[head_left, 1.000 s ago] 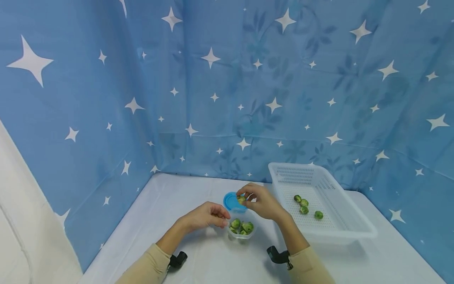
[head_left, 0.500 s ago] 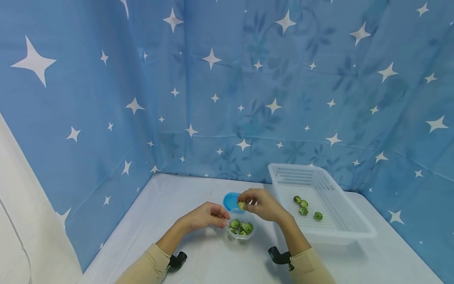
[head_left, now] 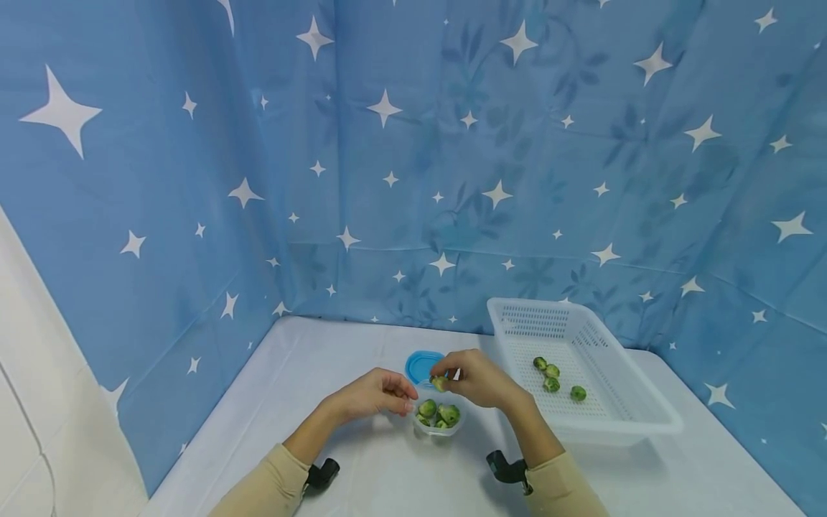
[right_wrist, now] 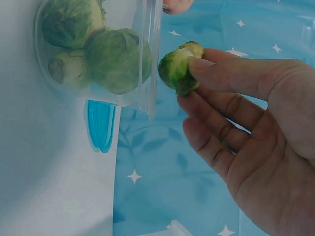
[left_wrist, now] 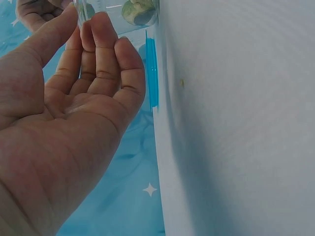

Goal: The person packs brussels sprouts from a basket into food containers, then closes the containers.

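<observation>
Blue curtain (head_left: 375, 212) with white stars (head_left: 61, 113), white table (head_left: 400, 481) below

One green Brussels sprout (right_wrist: 176, 71), paler toward one end, was pinched by the right hand (head_left: 477, 379) just above the rim of a clear plastic tub (right_wrist: 153, 101). The tub was stood upright and open, loaded with several green sprouts (right_wrist: 118, 61); left hand (head_left: 377, 393) was held close beside, contact unclear.

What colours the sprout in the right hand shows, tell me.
The sprout is green with yellowish patches; best in the right wrist view.
</observation>
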Tool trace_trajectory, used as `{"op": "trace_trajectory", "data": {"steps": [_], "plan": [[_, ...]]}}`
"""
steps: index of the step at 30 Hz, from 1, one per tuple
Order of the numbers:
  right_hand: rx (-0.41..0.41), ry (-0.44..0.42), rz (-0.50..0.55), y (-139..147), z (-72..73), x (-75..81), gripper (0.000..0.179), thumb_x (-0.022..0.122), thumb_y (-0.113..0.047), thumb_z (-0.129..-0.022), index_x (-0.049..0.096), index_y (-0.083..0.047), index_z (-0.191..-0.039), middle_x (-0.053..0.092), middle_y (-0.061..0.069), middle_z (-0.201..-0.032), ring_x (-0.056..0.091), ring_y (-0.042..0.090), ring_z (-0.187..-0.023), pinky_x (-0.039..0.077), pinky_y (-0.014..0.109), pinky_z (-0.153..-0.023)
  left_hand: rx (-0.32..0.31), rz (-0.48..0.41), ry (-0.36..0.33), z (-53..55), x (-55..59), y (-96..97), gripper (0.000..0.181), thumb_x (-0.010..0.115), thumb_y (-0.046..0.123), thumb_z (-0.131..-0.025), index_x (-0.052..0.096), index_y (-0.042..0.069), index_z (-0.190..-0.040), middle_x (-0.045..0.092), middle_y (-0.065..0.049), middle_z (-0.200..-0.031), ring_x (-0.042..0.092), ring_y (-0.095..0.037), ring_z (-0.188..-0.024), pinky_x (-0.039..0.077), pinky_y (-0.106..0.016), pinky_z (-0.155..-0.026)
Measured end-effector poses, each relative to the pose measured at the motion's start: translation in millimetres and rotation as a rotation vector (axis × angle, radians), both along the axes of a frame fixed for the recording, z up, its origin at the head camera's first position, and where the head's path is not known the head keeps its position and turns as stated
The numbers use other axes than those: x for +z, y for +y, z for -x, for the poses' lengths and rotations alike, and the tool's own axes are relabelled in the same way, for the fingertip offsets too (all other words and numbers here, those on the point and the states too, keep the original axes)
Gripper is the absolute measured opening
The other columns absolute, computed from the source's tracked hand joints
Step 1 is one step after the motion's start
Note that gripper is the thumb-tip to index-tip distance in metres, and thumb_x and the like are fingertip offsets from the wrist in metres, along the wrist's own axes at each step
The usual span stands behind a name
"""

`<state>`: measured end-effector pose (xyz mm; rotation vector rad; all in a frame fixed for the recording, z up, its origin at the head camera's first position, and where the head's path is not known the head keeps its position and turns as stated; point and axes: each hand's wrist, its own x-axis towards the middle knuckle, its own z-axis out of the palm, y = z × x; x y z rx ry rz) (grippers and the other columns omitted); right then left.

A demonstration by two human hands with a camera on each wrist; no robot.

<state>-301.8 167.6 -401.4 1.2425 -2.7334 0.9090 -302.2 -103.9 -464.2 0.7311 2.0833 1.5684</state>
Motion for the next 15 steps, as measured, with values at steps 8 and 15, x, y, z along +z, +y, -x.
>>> {"op": "trace_trajectory", "data": {"steps": [8, 15], "plan": [[0.014, -0.013, -0.053, -1.6, -1.9, -0.2, 0.022, 0.072, 0.003, -0.093, 0.079, -0.006, -0.111, 0.078, 0.002, -0.105, 0.066, 0.010, -0.086, 0.055, 0.025, -0.073, 0.002, 0.002, -0.001, -1.2, 1.6, -0.1, 0.031, 0.074, 0.017, -0.098, 0.071, -0.003, -0.121, 0.074, 0.000, -0.104, 0.070, -0.017, -0.091, 0.058, -0.039, -0.084], [0.005, -0.022, -0.092, -5.7, -4.6, 1.1, 0.023, 0.073, 0.005, -0.091, 0.080, -0.010, -0.107, 0.075, 0.004, -0.101, 0.066, 0.013, -0.085, 0.055, 0.024, -0.071, -0.001, -0.004, -0.008, -1.2, 1.5, -0.2, 0.031, 0.073, 0.017, -0.098, 0.070, -0.003, -0.122, 0.075, 0.000, -0.104, 0.071, -0.017, -0.091, 0.058, -0.039, -0.084]]}}
